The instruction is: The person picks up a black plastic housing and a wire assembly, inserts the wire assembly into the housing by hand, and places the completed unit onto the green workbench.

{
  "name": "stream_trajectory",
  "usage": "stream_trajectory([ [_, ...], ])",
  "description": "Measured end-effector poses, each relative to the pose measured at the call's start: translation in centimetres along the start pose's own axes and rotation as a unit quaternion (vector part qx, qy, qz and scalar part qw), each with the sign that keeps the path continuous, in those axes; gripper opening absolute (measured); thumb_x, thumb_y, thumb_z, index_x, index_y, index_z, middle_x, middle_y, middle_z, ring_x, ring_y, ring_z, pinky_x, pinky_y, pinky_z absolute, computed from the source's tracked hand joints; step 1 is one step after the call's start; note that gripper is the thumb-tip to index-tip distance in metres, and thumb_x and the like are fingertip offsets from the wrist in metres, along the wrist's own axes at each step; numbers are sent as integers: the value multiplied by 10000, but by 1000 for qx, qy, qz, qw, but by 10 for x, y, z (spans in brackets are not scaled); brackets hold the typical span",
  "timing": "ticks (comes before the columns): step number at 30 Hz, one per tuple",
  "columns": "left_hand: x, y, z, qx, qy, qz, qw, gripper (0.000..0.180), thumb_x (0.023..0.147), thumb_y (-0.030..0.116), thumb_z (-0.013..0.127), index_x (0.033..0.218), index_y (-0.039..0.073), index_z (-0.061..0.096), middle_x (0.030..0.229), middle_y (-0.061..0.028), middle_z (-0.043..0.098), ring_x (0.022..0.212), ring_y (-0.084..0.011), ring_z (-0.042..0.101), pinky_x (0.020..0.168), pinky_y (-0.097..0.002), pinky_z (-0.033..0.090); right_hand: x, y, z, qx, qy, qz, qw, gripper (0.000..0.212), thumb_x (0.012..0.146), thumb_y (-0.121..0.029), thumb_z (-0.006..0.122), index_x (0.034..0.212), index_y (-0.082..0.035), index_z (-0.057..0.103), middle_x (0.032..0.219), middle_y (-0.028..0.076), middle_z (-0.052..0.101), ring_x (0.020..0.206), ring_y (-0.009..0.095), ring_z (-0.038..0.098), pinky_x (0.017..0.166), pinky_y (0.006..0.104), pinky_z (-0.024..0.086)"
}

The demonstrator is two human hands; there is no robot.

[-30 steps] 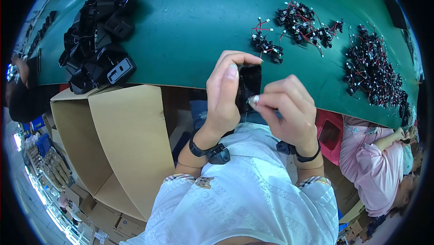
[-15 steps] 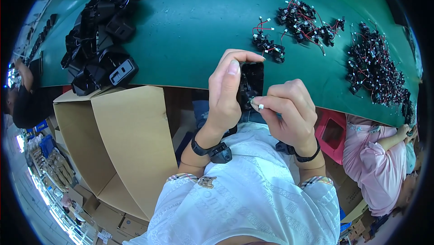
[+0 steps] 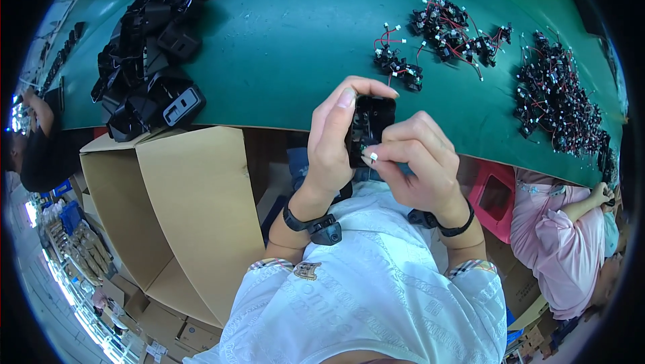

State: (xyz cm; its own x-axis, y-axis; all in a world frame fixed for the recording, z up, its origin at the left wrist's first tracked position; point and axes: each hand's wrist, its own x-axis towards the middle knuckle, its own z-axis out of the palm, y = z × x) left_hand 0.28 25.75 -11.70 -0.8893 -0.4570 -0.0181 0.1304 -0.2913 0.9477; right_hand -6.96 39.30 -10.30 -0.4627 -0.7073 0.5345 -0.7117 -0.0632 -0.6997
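Green tabletop (image 3: 289, 48) is spread beyond the fingers (image 3: 368, 85); between them, a black housing (image 3: 380, 110) is gripped by the left hand (image 3: 330, 141), a white connector (image 3: 373, 157) by the right hand (image 3: 424, 157); leftward, a carton (image 3: 198, 213) is seen.

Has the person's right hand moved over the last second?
Yes: the right hand has shifted slightly left, toward the cardboard box, while staying at the black casing.

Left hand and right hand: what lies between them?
In the head view, a black casing, held in the left hand, and, at the right hand, a small white connector.
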Motion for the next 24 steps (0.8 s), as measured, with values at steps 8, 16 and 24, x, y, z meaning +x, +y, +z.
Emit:
stream_trajectory([
  [8,-1,0,0,27,-22,-20,999,505,1013,344,313,1066,-53,620,1074,-126,648,951,-161,592,861,-285,470,-3,2,2,-2,32,42,999,227,687,-16,842,878,-83,739,791,47,601,665,204,559,558,315,438],
  [16,-2,-1,-6,-80,10,-30,996,446,1041,351,367,1105,-23,603,1015,-96,640,923,-114,585,835,-254,469,-1,-11,-4,-30,-58,131,989,360,686,-38,832,1037,-102,785,897,51,525,782,177,552,659,291,475],
  [24,-5,-12,0,-182,-14,-31,983,259,1095,228,453,1234,14,497,1117,-57,564,1034,-97,521,918,-259,437,14,-10,-18,-78,-87,89,989,394,639,-125,875,1007,-96,737,1401,226,545,1236,386,575,917,440,523],
])
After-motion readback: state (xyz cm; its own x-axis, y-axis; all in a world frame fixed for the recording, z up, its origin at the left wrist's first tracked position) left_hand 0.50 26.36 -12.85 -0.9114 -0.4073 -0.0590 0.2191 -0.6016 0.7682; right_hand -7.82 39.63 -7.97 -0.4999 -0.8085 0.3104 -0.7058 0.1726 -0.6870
